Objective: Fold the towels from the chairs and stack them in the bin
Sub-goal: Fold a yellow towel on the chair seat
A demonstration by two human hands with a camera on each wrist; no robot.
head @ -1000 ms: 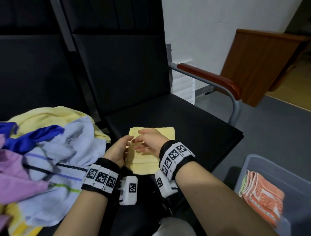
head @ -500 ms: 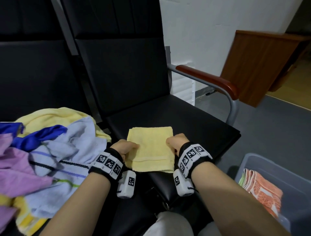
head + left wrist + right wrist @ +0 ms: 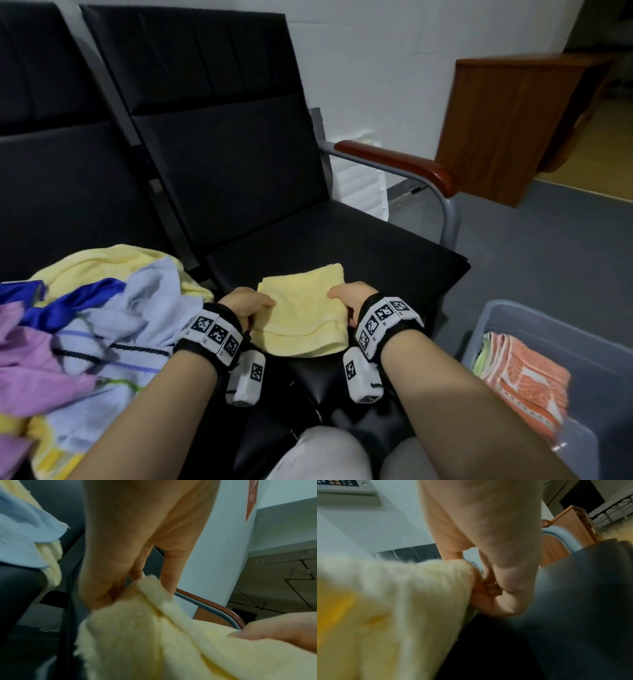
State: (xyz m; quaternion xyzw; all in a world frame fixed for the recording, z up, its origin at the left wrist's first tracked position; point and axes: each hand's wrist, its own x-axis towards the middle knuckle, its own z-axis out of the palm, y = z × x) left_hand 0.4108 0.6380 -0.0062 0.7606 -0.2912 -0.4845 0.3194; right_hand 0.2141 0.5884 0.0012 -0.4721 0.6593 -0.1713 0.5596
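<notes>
A folded pale yellow towel (image 3: 303, 308) lies on the black chair seat (image 3: 376, 253) in front of me. My left hand (image 3: 248, 306) grips its left edge, thumb on top and fingers curled beneath. My right hand (image 3: 349, 301) grips the right edge the same way. In the left wrist view the yellow towel (image 3: 154, 635) bunches under the left hand (image 3: 130, 585). In the right wrist view the right hand (image 3: 484, 588) pinches the yellow towel (image 3: 393, 601) at its edge. A grey plastic bin (image 3: 534, 322) at lower right holds a folded orange towel (image 3: 524, 377).
A heap of unfolded towels (image 3: 85, 325), yellow, light blue, dark blue and purple, covers the seat to the left. The chair's wooden armrest (image 3: 397, 164) on a metal tube stands to the right of the seat. A wooden cabinet (image 3: 507, 126) is beyond, on grey floor.
One second ago both hands were pressing on top of the towel near its left side. They have since moved apart to its left and right edges and taken hold of them.
</notes>
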